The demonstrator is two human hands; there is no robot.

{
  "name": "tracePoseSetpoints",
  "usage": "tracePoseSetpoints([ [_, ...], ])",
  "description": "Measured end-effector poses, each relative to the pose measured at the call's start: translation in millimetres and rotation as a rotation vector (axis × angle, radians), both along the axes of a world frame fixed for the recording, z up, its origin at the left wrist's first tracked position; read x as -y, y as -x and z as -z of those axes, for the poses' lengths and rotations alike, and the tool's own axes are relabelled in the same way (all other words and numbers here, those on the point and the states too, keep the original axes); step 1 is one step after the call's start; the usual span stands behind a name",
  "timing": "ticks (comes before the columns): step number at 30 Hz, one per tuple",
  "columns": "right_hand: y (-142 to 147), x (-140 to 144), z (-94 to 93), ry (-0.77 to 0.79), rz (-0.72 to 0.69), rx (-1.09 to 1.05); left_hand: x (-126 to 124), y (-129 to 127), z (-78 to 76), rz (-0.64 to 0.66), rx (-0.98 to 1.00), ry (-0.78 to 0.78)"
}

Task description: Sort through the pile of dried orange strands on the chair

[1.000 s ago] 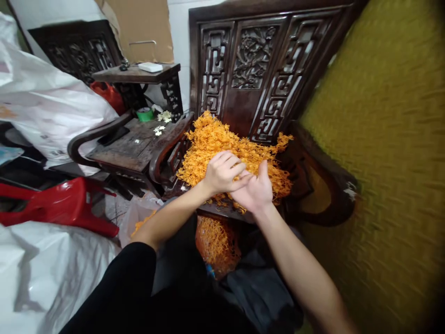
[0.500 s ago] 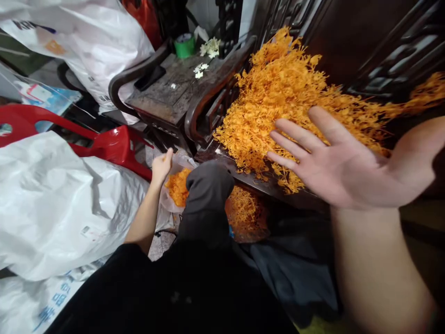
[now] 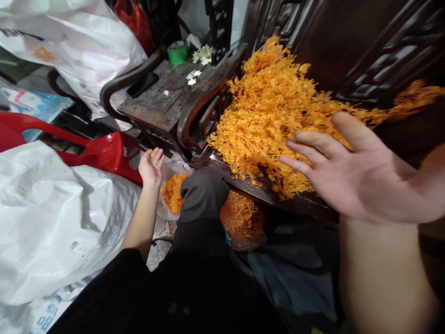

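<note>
My right hand [image 3: 368, 178] is raised at the right with its palm up and fingers apart, holding nothing. It hangs in front of a big heap of orange artificial-looking sprigs [image 3: 274, 116] on a dark wooden bench [image 3: 239, 182]. My left hand [image 3: 151, 167] is held out beyond my left knee, its palm turned up and fingers stretched, with nothing in it. Beside it, low down, a clear plastic bag [image 3: 179, 164] holds orange pieces [image 3: 173, 192]. More orange sprigs [image 3: 241, 211] lie below the bench edge, by my knee.
A wooden side table [image 3: 158, 104] bears green tape [image 3: 177, 52], a black phone-like object [image 3: 142, 84] and pale flowers [image 3: 193, 76]. Large white bags [image 3: 62, 218] and a red plastic chair [image 3: 107, 150] crowd the left. The carved bench back [image 3: 351, 51] rises behind the heap.
My left hand has opened from a closed shape and turned its palm up. My right hand stays open, its fingers slightly more curled, and has shifted a little right. The view has shifted slightly.
</note>
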State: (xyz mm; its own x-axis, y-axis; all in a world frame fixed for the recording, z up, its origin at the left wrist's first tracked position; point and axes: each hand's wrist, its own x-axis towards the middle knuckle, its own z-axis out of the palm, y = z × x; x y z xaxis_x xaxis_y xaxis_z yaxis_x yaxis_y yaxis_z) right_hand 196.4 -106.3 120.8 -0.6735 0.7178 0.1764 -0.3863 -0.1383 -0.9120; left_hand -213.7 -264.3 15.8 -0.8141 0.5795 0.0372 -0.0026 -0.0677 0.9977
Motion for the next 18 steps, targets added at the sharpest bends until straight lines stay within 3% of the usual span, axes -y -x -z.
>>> tracePoseSetpoints([
  [2,-3.4,-16.4,6.9,-0.039,0.143,0.08,-30.7,-35.3,-33.7,0.068,-0.052,-0.126],
  [3,-5.4,-26.5,13.3,-0.114,0.239,0.158,-47.2,-58.4,-50.2,0.172,-0.096,-0.157],
  [4,-8.0,-37.1,21.5,-0.231,0.403,0.29,-63.9,-84.2,-65.2,0.393,-0.241,-0.137],
  [5,-11.1,-47.3,31.1,-0.351,0.476,0.545,-80.4,-111.7,-77.5,0.635,-0.41,-0.056],
  [6,-14.3,-56.2,41.5,-0.452,0.439,0.846,-96.3,-140.0,-86.1,0.88,-0.593,0.056],
  [7,-17.3,-63.2,52.0,-0.528,0.305,1.122,-111.4,-168.1,-90.3,1.122,-0.789,0.178],
  [9,-20.9,-70.7,71.3,-0.543,-0.075,1.466,-138.9,-218.8,-84.7,1.454,-1.14,0.499],
  [11,-20.9,-71.3,85.5,-0.557,-0.231,1.618,-162.1,-256.1,-64.2,1.548,-1.353,0.869],
  [12,-20.3,-70.6,89.9,-0.563,-0.245,1.651,-172.0,-268.2,-51.2,1.533,-1.42,0.959],
  [15,-22.5,-70.9,92.2,-0.594,-0.15,1.671,-194.9,-279.4,-17.0,1.512,-1.473,0.935],
  [18,-35.8,-76.5,83.8,-0.653,0.028,1.642,-211.6,-267.8,-3.8,1.484,-1.47,0.84],
])
